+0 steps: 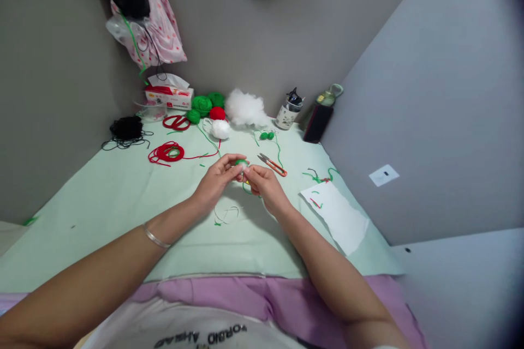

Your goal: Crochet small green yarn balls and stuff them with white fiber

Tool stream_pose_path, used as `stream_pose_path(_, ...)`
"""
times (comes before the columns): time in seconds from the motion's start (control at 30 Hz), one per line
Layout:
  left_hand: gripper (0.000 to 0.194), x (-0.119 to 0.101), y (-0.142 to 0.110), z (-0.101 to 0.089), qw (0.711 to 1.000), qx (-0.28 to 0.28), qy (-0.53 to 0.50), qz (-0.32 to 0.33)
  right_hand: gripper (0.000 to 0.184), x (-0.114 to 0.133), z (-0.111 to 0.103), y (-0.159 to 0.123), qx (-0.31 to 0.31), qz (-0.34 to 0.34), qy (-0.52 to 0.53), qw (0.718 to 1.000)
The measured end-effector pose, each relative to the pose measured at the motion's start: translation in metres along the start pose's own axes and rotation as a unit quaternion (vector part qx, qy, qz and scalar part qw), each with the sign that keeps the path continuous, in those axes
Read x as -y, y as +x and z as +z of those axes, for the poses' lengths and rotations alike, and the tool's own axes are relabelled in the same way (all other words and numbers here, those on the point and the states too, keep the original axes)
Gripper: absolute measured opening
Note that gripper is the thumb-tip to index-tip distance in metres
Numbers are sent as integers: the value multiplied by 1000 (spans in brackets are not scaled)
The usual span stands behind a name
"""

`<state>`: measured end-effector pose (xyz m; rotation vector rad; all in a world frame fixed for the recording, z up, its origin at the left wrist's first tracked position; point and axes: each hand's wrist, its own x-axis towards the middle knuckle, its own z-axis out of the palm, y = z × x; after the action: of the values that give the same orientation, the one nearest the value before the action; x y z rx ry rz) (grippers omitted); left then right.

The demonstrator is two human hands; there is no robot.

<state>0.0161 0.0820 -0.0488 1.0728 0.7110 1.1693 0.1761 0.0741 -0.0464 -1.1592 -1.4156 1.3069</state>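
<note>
Both hands meet above the middle of the table. My left hand [216, 179] has its fingers and thumb closed round a small green crocheted piece [241, 162] with a white tuft showing at it. At its right side, the thumb and fingers of my right hand [262, 181] pinch the same piece by the white part. Below the fingers hangs a green yarn tail, with a small yellow spot whose kind I cannot make out. Orange-handled thread snips [273, 164] lie just beyond my right hand.
Behind stand yarn balls [202, 104], white stuffing [246, 109], a tissue box [170, 97], a pen cup [287, 114] and a dark phone [318, 123]. Red yarn [167, 151], red scissors [177, 122] and black yarn [126, 128] lie left. A white paper sheet [338, 218] lies right.
</note>
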Motion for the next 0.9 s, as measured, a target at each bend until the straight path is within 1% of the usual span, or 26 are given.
stream_pose_path(0.07,33,1,0,1,1000,4,-17,-19,44,0,2,-1,7,2,7,1000)
stream_pose_path(0.17,28,2,-1,1,999,15,-31,-40,45,-3,3,-1,17,1,6,1000)
stream_pose_path(0.23,28,2,-3,2,998,21,-35,-51,46,-5,5,0,23,1,-1,1000)
stream_pose_path(0.37,33,5,-6,4,998,13,-28,-52,45,-5,10,-1,32,-14,-40,999)
stream_pose_path(0.5,32,6,0,-1,999,-26,2,-24,36,2,12,-4,45,-49,-117,991)
stream_pose_path(0.57,30,2,5,-7,999,-48,15,-7,32,6,8,-5,47,-61,-160,984)
stream_pose_path(0.6,28,-2,7,-12,998,-61,19,3,31,7,4,-4,39,-66,-180,981)
stream_pose_path(0.63,26,-8,9,-16,997,-74,20,14,32,7,-2,-2,22,-72,-201,977)
stream_pose_path(0.7,22,-20,12,-26,994,-99,18,39,35,7,-15,3,-34,-83,-247,965)
stream_pose_path(0.77,19,-31,13,-33,991,-118,11,63,32,4,-26,9,-75,-88,-301,947)
stream_pose_path(0.83,19,-40,13,-38,987,-138,-2,87,24,-1,-29,12,-66,-81,-355,929)
stream_pose_path(0.9,20,-44,13,-40,980,-163,-19,113,21,-5,-25,12,-28,-70,-403,912)
